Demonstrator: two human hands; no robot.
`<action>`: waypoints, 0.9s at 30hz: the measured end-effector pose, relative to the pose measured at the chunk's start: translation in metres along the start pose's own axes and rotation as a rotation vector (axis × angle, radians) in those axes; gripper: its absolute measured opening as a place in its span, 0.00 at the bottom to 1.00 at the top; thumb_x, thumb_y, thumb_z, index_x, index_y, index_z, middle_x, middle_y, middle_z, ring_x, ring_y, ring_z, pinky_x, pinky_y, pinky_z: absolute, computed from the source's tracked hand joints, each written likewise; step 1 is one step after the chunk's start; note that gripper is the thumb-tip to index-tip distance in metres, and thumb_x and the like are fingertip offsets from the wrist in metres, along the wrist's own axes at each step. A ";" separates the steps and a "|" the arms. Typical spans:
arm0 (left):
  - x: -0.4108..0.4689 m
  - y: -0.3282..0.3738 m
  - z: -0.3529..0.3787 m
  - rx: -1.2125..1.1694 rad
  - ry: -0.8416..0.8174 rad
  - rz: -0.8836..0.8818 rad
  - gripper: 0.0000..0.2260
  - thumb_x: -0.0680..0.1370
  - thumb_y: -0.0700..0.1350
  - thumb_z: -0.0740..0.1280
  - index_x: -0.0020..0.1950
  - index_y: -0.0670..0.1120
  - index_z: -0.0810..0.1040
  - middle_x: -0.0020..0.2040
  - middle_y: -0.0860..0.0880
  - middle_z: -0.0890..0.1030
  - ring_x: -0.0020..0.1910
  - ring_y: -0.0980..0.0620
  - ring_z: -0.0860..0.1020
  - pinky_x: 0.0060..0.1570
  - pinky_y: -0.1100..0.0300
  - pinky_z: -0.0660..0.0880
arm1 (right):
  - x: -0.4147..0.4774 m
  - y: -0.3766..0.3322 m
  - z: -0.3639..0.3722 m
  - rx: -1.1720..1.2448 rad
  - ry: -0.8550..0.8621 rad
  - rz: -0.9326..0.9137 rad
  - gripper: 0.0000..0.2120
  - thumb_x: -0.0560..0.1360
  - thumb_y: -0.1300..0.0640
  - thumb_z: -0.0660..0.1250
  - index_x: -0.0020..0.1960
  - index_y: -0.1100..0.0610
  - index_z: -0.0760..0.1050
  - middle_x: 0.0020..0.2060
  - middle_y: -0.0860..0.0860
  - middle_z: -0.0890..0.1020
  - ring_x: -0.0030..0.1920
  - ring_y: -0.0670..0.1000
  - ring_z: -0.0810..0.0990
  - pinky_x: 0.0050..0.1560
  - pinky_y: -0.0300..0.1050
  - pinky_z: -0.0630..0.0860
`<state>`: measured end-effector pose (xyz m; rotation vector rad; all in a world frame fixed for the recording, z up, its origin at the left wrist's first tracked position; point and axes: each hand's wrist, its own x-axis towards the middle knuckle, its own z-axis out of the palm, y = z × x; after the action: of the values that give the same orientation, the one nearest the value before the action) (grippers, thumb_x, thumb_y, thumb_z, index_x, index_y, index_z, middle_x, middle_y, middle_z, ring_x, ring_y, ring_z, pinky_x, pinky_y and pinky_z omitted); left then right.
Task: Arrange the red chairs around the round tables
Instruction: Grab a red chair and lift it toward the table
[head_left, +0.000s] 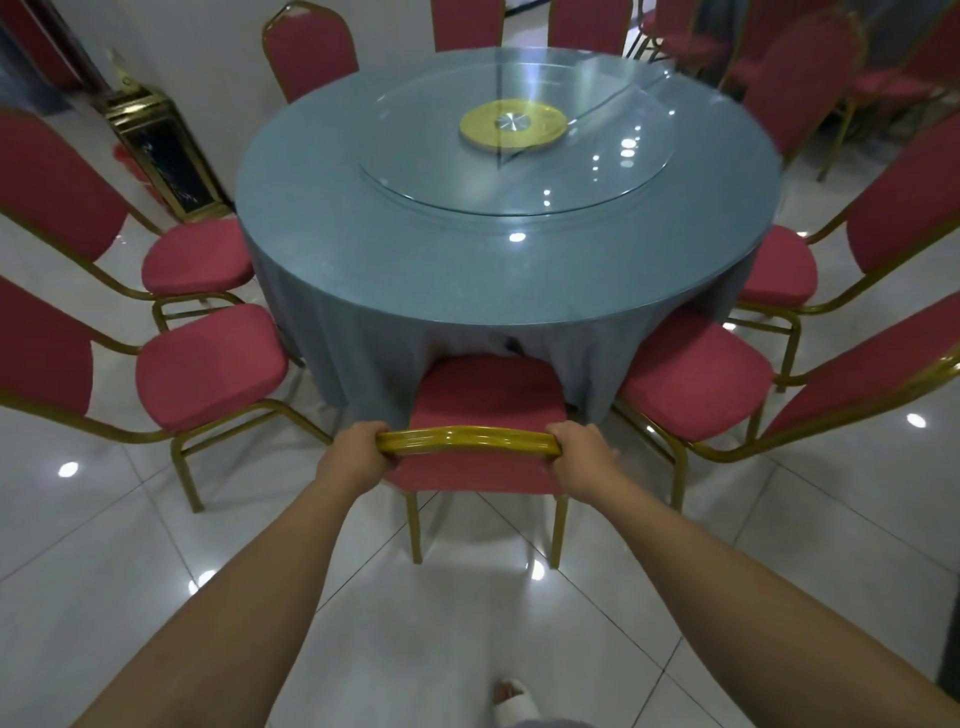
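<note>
A red chair (488, 400) with a gold frame stands right in front of me, its seat front tucked under the blue-grey cloth of the round table (415, 249). My left hand (358, 452) grips the left end of its gold top rail. At the rail's right end my right hand (576, 449) is closed around it. Both arms reach straight out. Two red chairs stand on the left (208, 364), two on the right (696, 384), and more stand around the far side.
A glass turntable (519, 171) with a gold hub lies on the table. A black and gold stand (166, 156) is by the wall at the left. More red chairs (883, 88) crowd the back right. Glossy white floor tiles lie behind me, with my slipper (511, 699) showing.
</note>
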<state>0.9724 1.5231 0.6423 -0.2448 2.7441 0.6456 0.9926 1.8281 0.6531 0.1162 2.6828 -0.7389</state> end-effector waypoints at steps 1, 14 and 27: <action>0.003 0.000 0.000 0.002 -0.007 -0.002 0.07 0.69 0.43 0.74 0.39 0.53 0.77 0.37 0.51 0.80 0.39 0.49 0.79 0.43 0.49 0.80 | 0.004 0.001 0.000 -0.002 0.002 0.002 0.09 0.74 0.59 0.68 0.38 0.51 0.71 0.37 0.45 0.72 0.51 0.52 0.66 0.65 0.68 0.62; 0.010 0.004 -0.010 0.031 -0.018 -0.012 0.18 0.68 0.42 0.76 0.56 0.51 0.78 0.53 0.47 0.80 0.56 0.43 0.78 0.54 0.45 0.78 | 0.007 -0.010 -0.009 -0.056 -0.042 -0.018 0.09 0.73 0.48 0.70 0.48 0.44 0.69 0.49 0.47 0.74 0.58 0.56 0.70 0.61 0.65 0.67; -0.063 -0.090 -0.060 -0.464 0.015 -0.161 0.39 0.73 0.49 0.74 0.78 0.57 0.56 0.74 0.47 0.64 0.71 0.46 0.66 0.67 0.47 0.70 | 0.011 -0.149 0.000 0.079 -0.239 -0.434 0.32 0.66 0.32 0.69 0.66 0.45 0.75 0.63 0.44 0.77 0.63 0.46 0.76 0.65 0.49 0.73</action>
<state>1.0369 1.4216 0.6783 -0.5673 2.5160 1.2291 0.9571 1.6999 0.7212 -0.5175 2.4696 -0.9171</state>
